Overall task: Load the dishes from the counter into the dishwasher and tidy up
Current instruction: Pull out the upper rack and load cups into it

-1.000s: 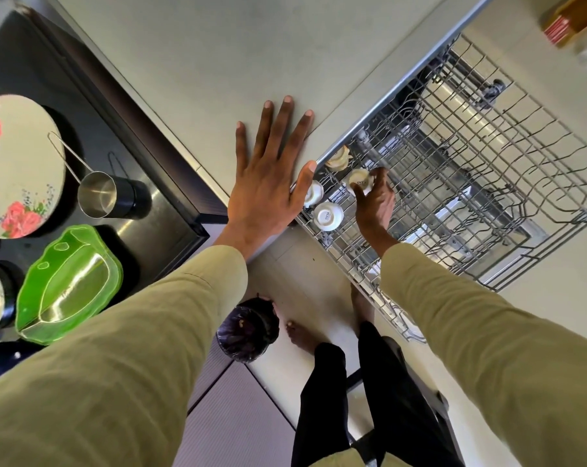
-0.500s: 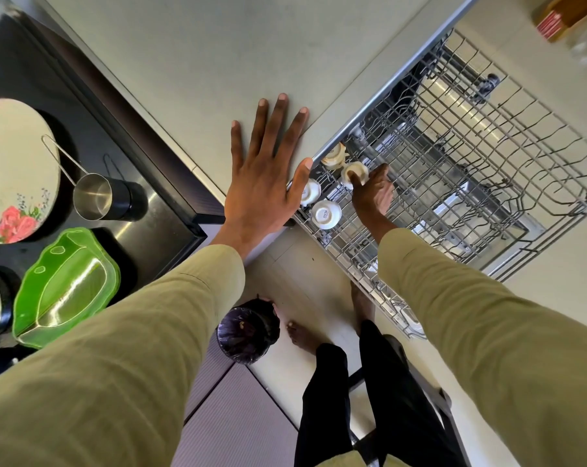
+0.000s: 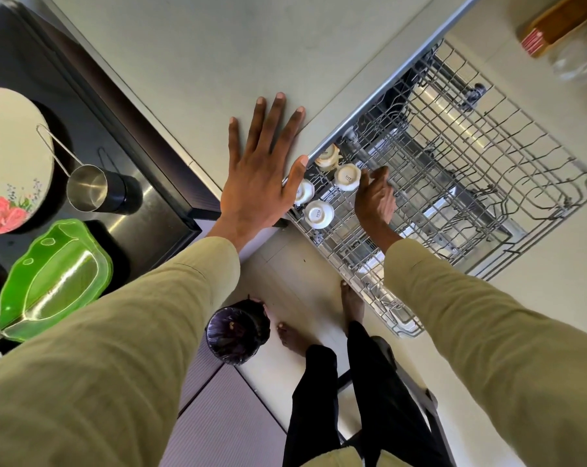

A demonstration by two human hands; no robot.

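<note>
My left hand [image 3: 258,176] lies flat with spread fingers on the pale counter [image 3: 191,55], its thumb at the counter's edge. The dishwasher's wire rack [image 3: 470,170] is pulled out below on the right. Several white cups stand upside down in its near left corner, among them one cup [image 3: 347,176] by my fingertips and another cup [image 3: 318,214] nearer me. My right hand [image 3: 374,197] hovers over the rack just right of the cups, fingers loose, holding nothing. A green leaf-shaped dish [image 3: 54,278], a steel cup [image 3: 89,192] and a floral plate [image 3: 12,160] sit on the black hob.
A small bin with a purple liner [image 3: 236,335] stands on the floor by my bare feet. A stool [image 3: 416,396] stands behind my legs. At the top right are a brown box [image 3: 555,25] and a clear container [image 3: 582,59]. Most of the rack holds nothing.
My right hand has let go of the white cup it was setting down and drawn back slightly to the right. My left hand has stayed flat on the counter.
</note>
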